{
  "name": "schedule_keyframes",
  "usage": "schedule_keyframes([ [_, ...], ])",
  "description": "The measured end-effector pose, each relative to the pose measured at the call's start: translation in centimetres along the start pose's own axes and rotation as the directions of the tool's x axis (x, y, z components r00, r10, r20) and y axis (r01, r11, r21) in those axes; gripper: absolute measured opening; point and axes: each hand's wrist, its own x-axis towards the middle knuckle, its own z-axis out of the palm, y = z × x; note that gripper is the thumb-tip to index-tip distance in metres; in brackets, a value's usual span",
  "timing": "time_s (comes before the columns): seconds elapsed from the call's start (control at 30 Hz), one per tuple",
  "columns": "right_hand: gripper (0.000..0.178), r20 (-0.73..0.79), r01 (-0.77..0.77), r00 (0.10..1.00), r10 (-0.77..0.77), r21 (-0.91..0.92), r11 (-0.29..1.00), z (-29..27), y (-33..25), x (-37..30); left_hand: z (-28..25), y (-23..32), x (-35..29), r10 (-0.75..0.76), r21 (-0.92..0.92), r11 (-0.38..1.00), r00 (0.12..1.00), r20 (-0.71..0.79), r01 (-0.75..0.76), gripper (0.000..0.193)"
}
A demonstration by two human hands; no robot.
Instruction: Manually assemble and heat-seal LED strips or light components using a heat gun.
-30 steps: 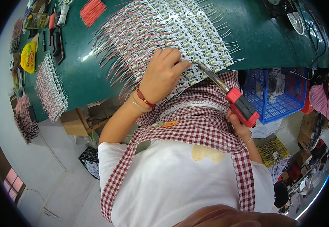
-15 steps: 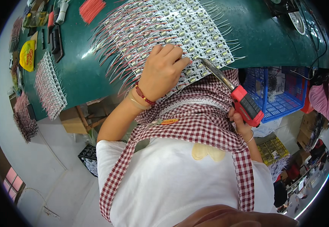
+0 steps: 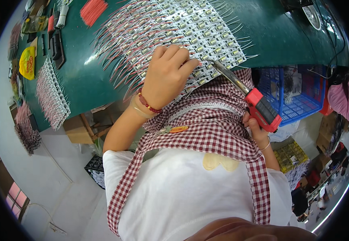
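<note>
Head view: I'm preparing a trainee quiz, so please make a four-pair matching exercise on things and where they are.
Things
1. Soldering iron
2. Red wire bundle
3. Blue crate
4. Large circuit-board panel

Places
A. Beneath the left hand
B. Beside the green table's near edge, right of the checked apron
C. In the right hand
D. Near the picture's upper edge, left of the panel

Pairs: 1-C, 2-D, 3-B, 4-A

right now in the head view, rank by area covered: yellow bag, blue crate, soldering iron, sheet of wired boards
1. sheet of wired boards
2. blue crate
3. soldering iron
4. yellow bag, though it sits near the fisheye rim
</note>
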Motion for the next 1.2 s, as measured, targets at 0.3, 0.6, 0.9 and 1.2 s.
schedule_keyframes([
  [0.3,0.019,0.056,-0.036,0.998,0.035,0.023,0.999,0.4,0.0,0.6,0.7,-0.2,-0.4,-0.042,0.030,0.999,0.999,0.002,0.042,0.017],
  [0.6,0.035,0.095,-0.048,0.994,0.045,0.030,0.998,0.5,0.2,0.4,0.9,-0.6,-0.6,0.043,-0.015,0.999,0.999,-0.030,-0.043,0.024],
  [0.9,0.020,0.034,-0.026,0.999,0.026,-0.005,1.000,0.5,0.8,-0.2,1.0,-0.7,-0.5,0.046,-0.040,0.998,0.999,-0.028,-0.047,0.024],
  [1.2,0.023,0.054,-0.099,0.994,0.092,0.151,0.983,0.2,-0.4,0.0,1.0,-0.6,-0.4,0.053,-0.016,0.998,0.999,-0.013,-0.053,0.023],
])
